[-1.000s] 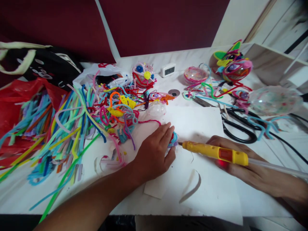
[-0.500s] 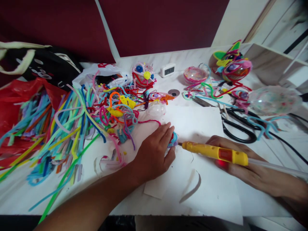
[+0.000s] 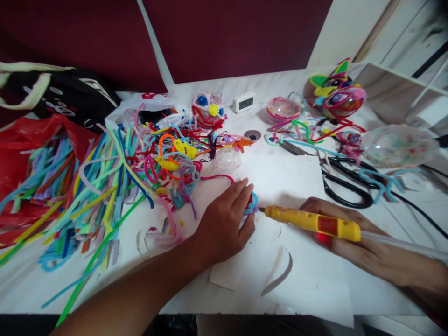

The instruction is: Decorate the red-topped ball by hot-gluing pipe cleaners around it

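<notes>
My left hand [image 3: 227, 221] is closed around a small blue, red and purple fuzzy pipe-cleaner piece [image 3: 253, 204], pressing it to the white paper [image 3: 297, 179]. Only the piece's right side shows past my fingers. In my right hand [image 3: 353, 247] is a yellow hot glue gun [image 3: 311, 221], with a red glow under its body and a clear glue stick [image 3: 399, 241] out of its back end. The gun's metal tip points left and is at the edge of the piece; whether it touches cannot be made out. A thin curved strip [image 3: 283, 274] lies nearer the table's front edge.
Pipe cleaners [image 3: 101, 186] spread across the left from a red plastic bag [image 3: 21, 135]. Black-handled scissors [image 3: 346, 186] and a clear plastic shell [image 3: 399, 145] lie right. Behind stand a decorated ball [image 3: 208, 109], a small clock [image 3: 244, 102] and a bowl-like shell [image 3: 284, 109].
</notes>
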Motion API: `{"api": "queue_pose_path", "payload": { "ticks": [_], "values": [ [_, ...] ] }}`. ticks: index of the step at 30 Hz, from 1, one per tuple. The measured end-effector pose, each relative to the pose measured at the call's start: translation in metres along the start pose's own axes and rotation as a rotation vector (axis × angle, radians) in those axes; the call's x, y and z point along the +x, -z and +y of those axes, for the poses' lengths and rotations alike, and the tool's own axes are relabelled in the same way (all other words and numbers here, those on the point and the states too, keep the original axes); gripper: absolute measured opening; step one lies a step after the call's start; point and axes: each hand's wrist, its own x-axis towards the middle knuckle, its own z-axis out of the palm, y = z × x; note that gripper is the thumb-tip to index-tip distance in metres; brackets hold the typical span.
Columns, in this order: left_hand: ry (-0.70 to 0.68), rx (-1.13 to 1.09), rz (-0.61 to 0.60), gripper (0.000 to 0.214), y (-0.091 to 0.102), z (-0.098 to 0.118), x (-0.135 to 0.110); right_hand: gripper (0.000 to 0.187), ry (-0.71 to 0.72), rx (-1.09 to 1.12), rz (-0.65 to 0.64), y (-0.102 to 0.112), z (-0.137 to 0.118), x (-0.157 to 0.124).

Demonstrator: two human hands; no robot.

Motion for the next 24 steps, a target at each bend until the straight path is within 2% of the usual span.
{"api": "queue_pose_path", "payload": {
  "ticks": [12,20,24],
  "values": [
    [0.0,-0.011,-0.003,0.05,-0.0003,0.0003,0.0005,0.032,0.002,-0.026,0.016,0.0005,0.0004,0.0012],
    [0.016,-0.02,0.011,0.049,-0.0005,0.002,0.0002,0.032,-0.068,0.046,0.02,-0.0012,-0.0003,-0.0003],
    [0.048,-0.054,0.011,0.049,0.0004,0.0039,0.001,0.027,-0.068,0.06,0.054,-0.0037,-0.0023,0.0007]
  ]
}}
